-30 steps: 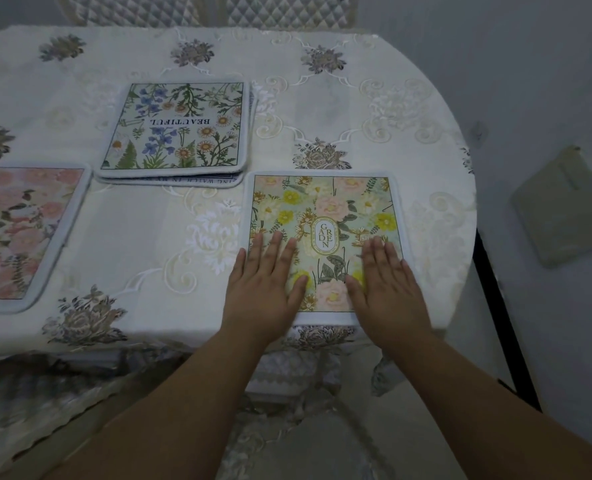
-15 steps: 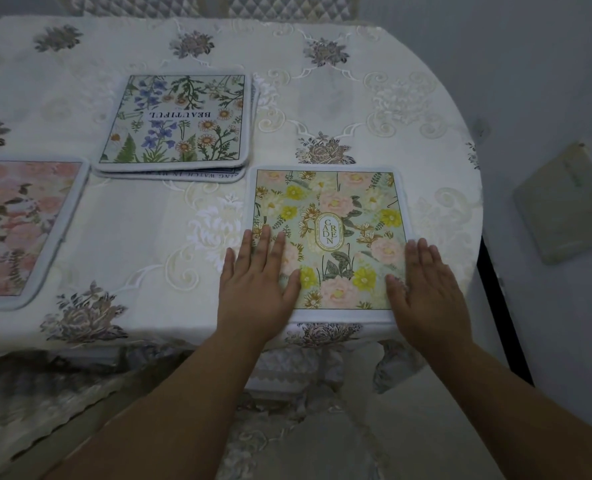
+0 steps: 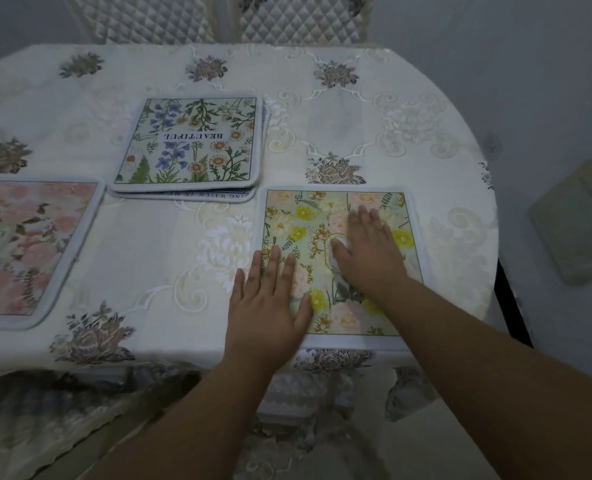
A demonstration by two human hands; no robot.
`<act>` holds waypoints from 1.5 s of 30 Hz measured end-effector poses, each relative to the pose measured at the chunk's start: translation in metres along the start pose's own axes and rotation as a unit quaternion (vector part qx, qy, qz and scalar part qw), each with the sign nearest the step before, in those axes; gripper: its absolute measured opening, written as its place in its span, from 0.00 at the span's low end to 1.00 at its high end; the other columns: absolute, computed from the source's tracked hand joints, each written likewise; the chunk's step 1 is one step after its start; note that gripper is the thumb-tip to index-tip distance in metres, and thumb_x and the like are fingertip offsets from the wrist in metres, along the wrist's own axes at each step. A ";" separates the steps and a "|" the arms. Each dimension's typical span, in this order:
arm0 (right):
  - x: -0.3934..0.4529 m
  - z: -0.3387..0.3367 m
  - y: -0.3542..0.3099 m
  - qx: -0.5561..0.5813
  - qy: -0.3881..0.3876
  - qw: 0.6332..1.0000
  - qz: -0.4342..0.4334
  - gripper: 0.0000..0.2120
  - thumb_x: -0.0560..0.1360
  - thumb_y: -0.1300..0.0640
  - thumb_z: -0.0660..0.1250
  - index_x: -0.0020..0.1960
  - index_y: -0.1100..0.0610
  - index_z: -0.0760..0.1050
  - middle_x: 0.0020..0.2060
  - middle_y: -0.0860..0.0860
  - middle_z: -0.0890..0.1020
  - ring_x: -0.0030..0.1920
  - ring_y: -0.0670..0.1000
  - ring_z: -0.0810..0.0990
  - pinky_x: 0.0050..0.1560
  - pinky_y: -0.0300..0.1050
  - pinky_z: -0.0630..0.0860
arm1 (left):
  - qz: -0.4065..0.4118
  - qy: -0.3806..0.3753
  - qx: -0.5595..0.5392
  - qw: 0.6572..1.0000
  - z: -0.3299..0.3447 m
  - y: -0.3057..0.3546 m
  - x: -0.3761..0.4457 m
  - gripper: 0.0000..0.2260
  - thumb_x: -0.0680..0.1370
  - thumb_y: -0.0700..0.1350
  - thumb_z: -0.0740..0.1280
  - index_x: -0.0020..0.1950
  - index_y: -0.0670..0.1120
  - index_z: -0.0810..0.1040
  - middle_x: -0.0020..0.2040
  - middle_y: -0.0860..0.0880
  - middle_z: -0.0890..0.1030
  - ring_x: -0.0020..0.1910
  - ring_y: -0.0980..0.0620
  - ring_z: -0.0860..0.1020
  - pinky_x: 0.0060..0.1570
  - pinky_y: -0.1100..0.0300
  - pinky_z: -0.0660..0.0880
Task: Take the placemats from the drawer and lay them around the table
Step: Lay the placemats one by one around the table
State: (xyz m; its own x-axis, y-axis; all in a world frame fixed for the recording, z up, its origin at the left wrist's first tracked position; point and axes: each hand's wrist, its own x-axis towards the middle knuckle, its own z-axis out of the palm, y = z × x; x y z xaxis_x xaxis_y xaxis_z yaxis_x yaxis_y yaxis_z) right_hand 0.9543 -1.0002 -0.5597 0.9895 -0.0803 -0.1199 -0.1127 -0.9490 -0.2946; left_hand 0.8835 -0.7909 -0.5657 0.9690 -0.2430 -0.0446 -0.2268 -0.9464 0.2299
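A yellow-and-pink floral placemat (image 3: 298, 216) lies flat near the table's front right edge. My left hand (image 3: 270, 306) rests open and flat on its lower left corner, half on the tablecloth. Over the mat's middle, my right hand (image 3: 367, 251) is spread flat and blurred, covering the oval label. A small stack of placemats (image 3: 194, 147), topped by one with blue flowers and the word BEAUTIFUL, sits further back to the left. A pink floral placemat (image 3: 28, 247) lies at the left, cut off by the frame.
The round table (image 3: 408, 109) wears a cream embroidered cloth hanging over the front edge. Two quilted chair backs (image 3: 298, 19) stand at the far side. On the floor to the right lies a pale square object (image 3: 578, 220).
My right hand has slid from the mat's lower right corner up and left to its middle. My left hand has stayed near the lower left corner. The mat has not shifted.
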 end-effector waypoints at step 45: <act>0.057 -0.007 0.056 -0.064 0.082 0.994 0.032 0.36 0.81 0.36 0.42 0.82 0.54 0.47 0.82 0.50 0.51 0.81 0.47 0.45 0.80 0.49 0.46 | -0.004 -0.003 -0.003 1.000 -0.012 0.011 0.176 0.32 0.84 0.58 0.46 0.84 0.41 0.47 0.85 0.44 0.46 0.83 0.49 0.43 0.81 0.51 0.43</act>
State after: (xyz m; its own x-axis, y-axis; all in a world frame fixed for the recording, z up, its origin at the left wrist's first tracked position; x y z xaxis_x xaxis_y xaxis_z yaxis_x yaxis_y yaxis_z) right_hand 1.0049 -1.0597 -0.5763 0.9834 -0.1798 0.0258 -0.1731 -0.9707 -0.1665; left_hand 1.0531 -0.8413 -0.5592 0.9704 -0.2360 -0.0519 -0.2178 -0.9473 0.2351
